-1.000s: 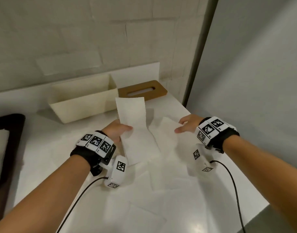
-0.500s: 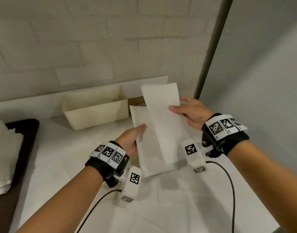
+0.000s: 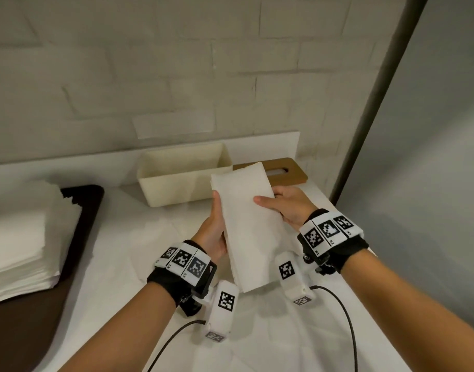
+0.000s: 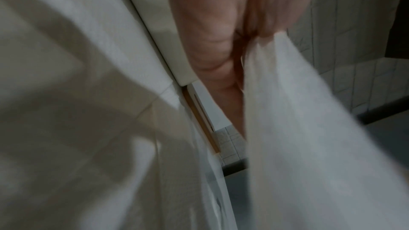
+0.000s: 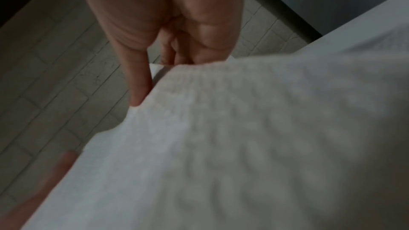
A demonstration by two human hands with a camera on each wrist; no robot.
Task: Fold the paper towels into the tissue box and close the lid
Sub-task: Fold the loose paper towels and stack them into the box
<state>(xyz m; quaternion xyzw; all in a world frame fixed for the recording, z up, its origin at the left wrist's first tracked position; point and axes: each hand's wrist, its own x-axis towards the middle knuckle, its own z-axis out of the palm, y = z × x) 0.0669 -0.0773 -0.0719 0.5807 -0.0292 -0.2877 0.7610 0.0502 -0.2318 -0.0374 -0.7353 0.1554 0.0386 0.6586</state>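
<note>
A folded white paper towel (image 3: 250,226) is held up above the counter between both hands. My left hand (image 3: 213,229) grips its left edge, thumb along the side. My right hand (image 3: 286,204) pinches its right edge with the thumb on top; the right wrist view shows that thumb on the paper towel (image 5: 221,137). In the left wrist view the paper towel (image 4: 309,137) runs beside my left palm. Behind stands the open cream tissue box (image 3: 182,174), with nothing visible inside. Its brown wooden lid (image 3: 285,171) lies flat to the right of the box.
A stack of white paper towels (image 3: 18,242) sits on a dark tray (image 3: 80,210) at the left. More flat sheets (image 3: 160,245) lie on the white counter under my hands. A brick wall stands behind; the counter's right edge meets a grey panel.
The two sheets held apart a second ago are now brought together into one folded towel, held by both hands and raised closer to the box.
</note>
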